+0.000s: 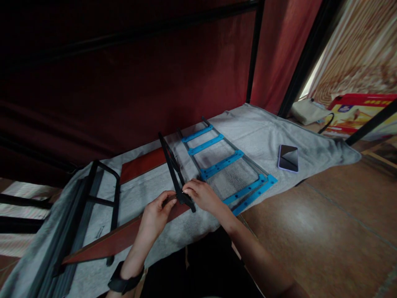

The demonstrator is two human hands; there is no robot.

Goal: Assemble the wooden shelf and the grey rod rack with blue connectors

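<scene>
Gripping the near end of a black bar (173,169), the left hand (156,215) and right hand (203,195) pinch it from opposite sides above a grey towel (248,128) spread on the floor. A dark watch (124,282) bands the left wrist. The bar's long axis runs from the fingers up and away to the left, its far tip raised. Just right of the hands lies a frame with blue crossbars (221,164), its length running away from the person. A red panel (108,242) lies under the hands. Farther right rests a phone (288,158), screen up. Beyond, a red box (356,111) carries print too small to read.
</scene>
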